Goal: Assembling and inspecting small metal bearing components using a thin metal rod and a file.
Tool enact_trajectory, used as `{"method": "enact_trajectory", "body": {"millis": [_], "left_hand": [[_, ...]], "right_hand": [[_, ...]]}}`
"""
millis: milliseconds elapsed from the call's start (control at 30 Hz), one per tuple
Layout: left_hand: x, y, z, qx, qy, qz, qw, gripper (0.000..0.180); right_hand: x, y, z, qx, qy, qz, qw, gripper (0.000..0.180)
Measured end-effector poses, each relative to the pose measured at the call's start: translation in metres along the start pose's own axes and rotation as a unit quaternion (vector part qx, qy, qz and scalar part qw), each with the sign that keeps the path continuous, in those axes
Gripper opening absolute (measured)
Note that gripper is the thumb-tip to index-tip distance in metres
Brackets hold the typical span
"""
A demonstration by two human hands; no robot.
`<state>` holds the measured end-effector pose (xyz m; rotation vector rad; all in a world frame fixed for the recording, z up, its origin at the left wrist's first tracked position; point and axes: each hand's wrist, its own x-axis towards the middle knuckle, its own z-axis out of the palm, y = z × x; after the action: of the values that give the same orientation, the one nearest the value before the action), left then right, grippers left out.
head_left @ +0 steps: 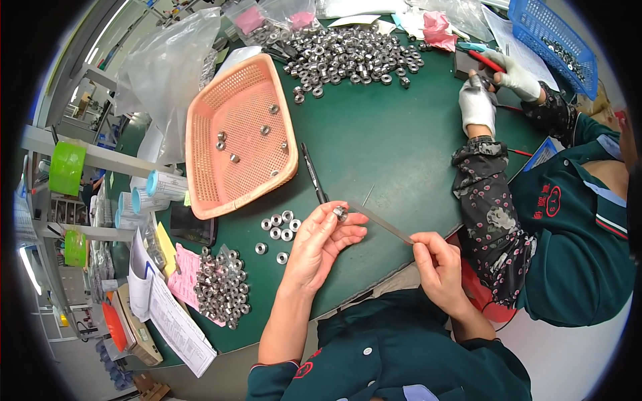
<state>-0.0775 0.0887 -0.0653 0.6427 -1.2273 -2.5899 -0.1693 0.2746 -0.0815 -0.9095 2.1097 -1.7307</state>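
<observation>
My left hand (313,248) pinches a small steel ring (340,213) between thumb and forefinger, its other fingers loosely curled. My right hand (439,269) grips one end of a thin, flat grey metal strip (386,226). The strip slants up to the left, its far end close to the ring; whether they touch I cannot tell. Left of my left hand, several loose steel rings (275,232) lie on the green table (394,154). A black pen-like tool (312,172) and a thin metal rod (368,195) rest just beyond that hand.
An orange mesh basket (285,180) with several rings stands at left. Rings are heaped at the back (348,57) and front left (222,287), beside papers (177,327). At right a co-worker's gloved hands (477,107) hold red-handled pliers (487,61). A blue basket (535,27) stands behind.
</observation>
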Motion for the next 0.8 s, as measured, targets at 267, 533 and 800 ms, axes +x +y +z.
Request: {"method": "enact_trajectory", "body": {"millis": [267,533,800], "left_hand": [[0.003,-0.007,-0.014,-0.102,-0.043,-0.025,0.994,0.025],[0.005,-0.004,-0.013,-0.108,-0.05,-0.015,0.993,0.026],[0.004,-0.004,-0.012,-0.081,-0.01,-0.005,0.997,0.022]], "right_hand": [[-0.003,-0.005,0.002,-0.046,0.001,-0.012,0.999,0.012],[-0.004,-0.002,0.002,-0.055,0.001,-0.036,0.998,0.018],[-0.004,-0.004,0.002,-0.058,0.015,-0.059,0.996,0.024]]}}
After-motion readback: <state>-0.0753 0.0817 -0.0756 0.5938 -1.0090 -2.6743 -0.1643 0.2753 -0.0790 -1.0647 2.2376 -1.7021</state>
